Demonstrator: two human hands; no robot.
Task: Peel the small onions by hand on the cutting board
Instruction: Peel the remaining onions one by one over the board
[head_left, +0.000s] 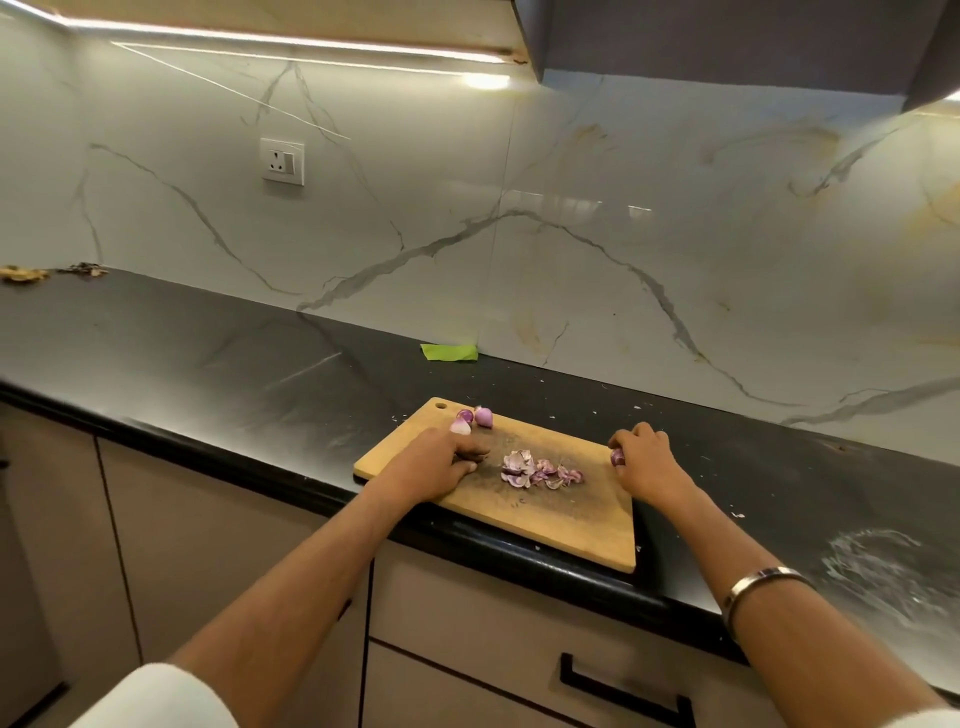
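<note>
The wooden cutting board (545, 499) lies at the front edge of the black table (208, 364). The left hand (441, 462) rests flat on the board with nothing in it, maybe to keep it from sliding. The right hand (644, 460) is closed on one small onion (617, 457) at the board's right side. Three more onions (474, 418) wait at the far corner, and the loose skins (535, 470) lie in the middle, out of the way

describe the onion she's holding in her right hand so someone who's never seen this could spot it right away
Start at the wooden cutting board lying on the black countertop and go to its right edge, where the right hand rests. The small purple onion peeks out between its fingers. The other onions sit loose at the board's far left corner; this one alone is in a hand.
</note>
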